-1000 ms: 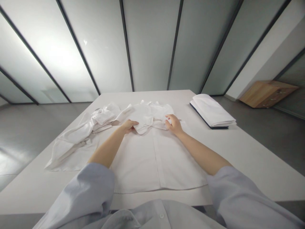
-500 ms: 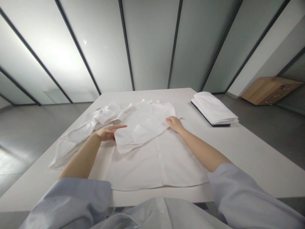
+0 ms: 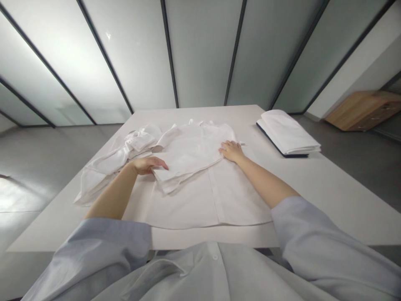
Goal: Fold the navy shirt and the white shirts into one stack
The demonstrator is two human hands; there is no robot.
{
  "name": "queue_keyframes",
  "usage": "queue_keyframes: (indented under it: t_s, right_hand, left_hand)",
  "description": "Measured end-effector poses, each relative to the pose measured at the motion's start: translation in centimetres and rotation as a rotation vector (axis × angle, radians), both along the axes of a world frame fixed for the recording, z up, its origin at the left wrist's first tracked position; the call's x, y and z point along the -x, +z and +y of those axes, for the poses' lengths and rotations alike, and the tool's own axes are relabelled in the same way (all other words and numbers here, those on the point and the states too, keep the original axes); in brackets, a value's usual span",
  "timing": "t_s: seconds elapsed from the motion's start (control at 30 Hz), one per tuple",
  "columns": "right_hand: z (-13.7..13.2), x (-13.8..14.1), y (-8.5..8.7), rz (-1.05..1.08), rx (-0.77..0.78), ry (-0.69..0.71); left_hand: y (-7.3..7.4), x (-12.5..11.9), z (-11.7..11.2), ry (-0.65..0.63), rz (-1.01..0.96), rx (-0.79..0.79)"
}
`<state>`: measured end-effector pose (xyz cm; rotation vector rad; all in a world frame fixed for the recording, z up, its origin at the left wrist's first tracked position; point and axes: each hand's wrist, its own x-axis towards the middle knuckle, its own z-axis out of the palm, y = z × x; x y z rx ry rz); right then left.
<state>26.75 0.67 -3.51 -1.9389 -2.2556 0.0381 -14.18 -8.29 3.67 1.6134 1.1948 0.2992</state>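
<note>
A white shirt (image 3: pixel 184 209) lies spread in front of me, its button strip running down the middle and its hem toward me. Across its upper part rests a folded-over layer of thin white cloth, apparently a sleeve (image 3: pixel 188 161). At the left end of that layer my left hand (image 3: pixel 149 165) is closed on the edge, thumb and fingers pinching the cloth, and the corner droops. My right hand (image 3: pixel 231 150) presses flat on the right side of the shirt with its fingers spread.
A crumpled pile of white garments (image 3: pixel 125 152) lies left of the shirt. At the far right, folded white cloth (image 3: pixel 288 131) is stacked on a dark flat piece (image 3: pixel 294 156). All rest on a white table (image 3: pixel 332 209). A wooden cabinet (image 3: pixel 360 110) stands beyond, right.
My left hand's stretched fingers have bent down over the cloth edge, and the layer's left corner is gathered. My right hand's fingers have spread out. The view has tilted slightly downward.
</note>
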Motion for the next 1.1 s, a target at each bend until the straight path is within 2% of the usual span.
queue_keyframes:
  t_s: [0.1, 0.2, 0.37, 0.53, 0.7, 0.93, 1.1]
  right_hand:
    - [1.0, -0.4, 0.0, -0.009, 0.010, -0.005]
    - [1.7, -0.8, 0.1, -0.006, -0.010, 0.012]
    - [2.0, -1.4, 0.0, 0.021, -0.071, 0.043]
    - [2.0, -1.7, -0.2, 0.065, -0.132, 0.061]
    - [2.2, -2.2, -0.1, 0.133, -0.154, 0.026]
    - [1.7, -4.6, 0.5, 0.138, -0.206, -0.109]
    - [1.3, -5.4, 1.0, 0.121, -0.091, -0.251]
  left_hand:
    - [-0.8, 0.0, 0.1, 0.064, -0.135, 0.175]
    - [-1.2, -0.2, 0.5, 0.066, -0.210, 0.243]
    - [-0.8, 0.9, 0.9, 0.016, -0.408, 0.245]
    - [-0.4, 1.1, -0.3, -0.024, -0.496, 0.246]
    - [-1.2, 0.3, -1.6, -0.072, -0.427, 0.352]
    - [-2.9, 1.0, -2.5, -0.064, -0.373, 0.442]
    - [-3.3, 1.7, -2.9, -0.097, -0.292, 0.462]
